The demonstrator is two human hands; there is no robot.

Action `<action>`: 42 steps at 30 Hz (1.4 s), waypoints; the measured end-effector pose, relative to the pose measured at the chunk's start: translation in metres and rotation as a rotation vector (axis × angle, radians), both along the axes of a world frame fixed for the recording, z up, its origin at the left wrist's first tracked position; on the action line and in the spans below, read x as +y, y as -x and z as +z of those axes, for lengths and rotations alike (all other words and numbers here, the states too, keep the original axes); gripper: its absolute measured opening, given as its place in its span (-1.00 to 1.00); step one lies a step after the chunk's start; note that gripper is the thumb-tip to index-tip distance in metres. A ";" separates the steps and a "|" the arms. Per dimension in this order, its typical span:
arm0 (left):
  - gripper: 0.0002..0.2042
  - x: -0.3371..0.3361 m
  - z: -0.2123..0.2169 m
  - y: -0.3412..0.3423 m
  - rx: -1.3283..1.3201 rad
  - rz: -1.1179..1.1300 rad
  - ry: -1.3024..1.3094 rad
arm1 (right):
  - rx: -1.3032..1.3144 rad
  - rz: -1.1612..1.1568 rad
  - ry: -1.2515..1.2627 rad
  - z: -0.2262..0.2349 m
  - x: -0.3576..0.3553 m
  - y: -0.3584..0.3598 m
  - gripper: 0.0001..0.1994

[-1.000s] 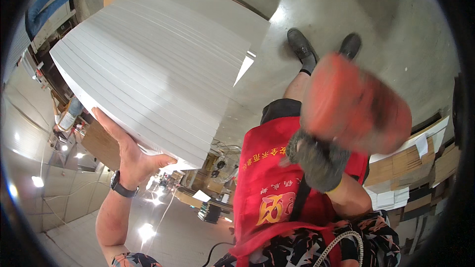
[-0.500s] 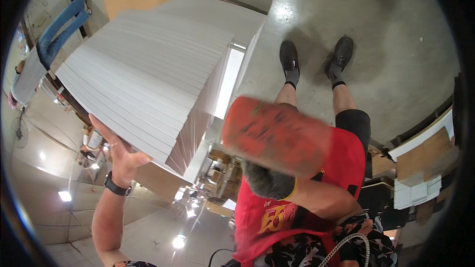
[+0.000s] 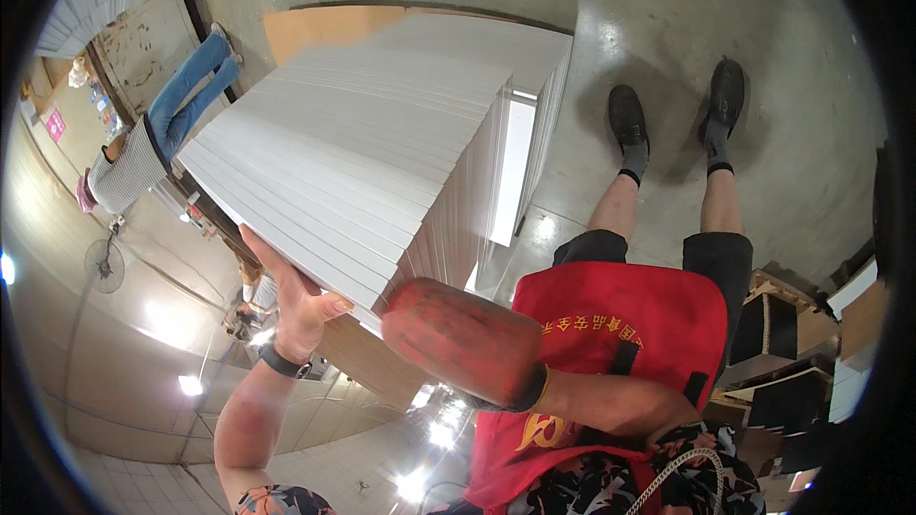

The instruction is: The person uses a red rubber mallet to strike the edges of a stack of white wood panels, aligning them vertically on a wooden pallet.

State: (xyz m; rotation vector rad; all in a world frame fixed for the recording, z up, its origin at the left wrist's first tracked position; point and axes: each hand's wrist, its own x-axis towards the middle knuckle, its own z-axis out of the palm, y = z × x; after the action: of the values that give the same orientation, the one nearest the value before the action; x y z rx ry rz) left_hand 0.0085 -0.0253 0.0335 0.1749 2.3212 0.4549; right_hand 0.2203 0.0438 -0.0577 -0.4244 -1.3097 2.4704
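Note:
A large stack of white panels (image 3: 353, 143) stands on edge at the left, its thin layers packed face to face. My bare left hand (image 3: 303, 310), with a dark watch at the wrist, is spread against the stack's near outer side. The thumb and a finger stand apart there; the other fingers are mostly hidden. My right hand (image 3: 468, 339) wears a red-coated work glove with a dark back. It lies flat along the panels' near corner, its fingertips touching or just beside the edges. Motion blurs the glove, and nothing shows in it.
A brown board (image 3: 334, 21) lies along the stack's far side. Beyond the stack, a person in a striped top (image 3: 138, 167) is at the left, near a standing fan (image 3: 105, 265). Dark and brown boards on pallets (image 3: 787, 324) stand at the right. My shoes (image 3: 630, 114) are on the concrete floor.
My gloved right hand has swung left and down, from in front of my apron to the panels' near corner. The stack and my left hand appear further right in view.

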 end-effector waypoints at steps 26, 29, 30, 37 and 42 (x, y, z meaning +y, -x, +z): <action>0.51 0.004 0.000 0.004 -0.060 0.019 -0.051 | 0.008 0.042 -0.261 -0.009 0.000 0.007 -0.56; 0.51 0.002 0.001 -0.001 -0.059 0.065 -0.043 | -0.030 0.032 -0.149 -0.003 -0.001 0.000 -0.56; 0.51 0.001 0.002 0.001 -0.062 0.059 -0.045 | -0.032 0.032 -0.101 0.000 0.000 0.000 -0.56; 0.50 0.005 0.001 0.001 -0.091 0.060 -0.053 | 0.279 0.148 1.478 0.013 -0.022 0.003 -0.55; 0.48 0.006 0.002 0.001 -0.079 0.067 -0.063 | 0.570 0.123 1.874 0.005 -0.028 0.008 -0.56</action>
State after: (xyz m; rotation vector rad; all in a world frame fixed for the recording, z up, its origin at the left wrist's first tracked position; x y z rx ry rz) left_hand 0.0079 -0.0188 0.0353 0.1076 2.2421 0.5585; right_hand 0.2124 0.0153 -0.0529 0.0803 1.4156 2.7258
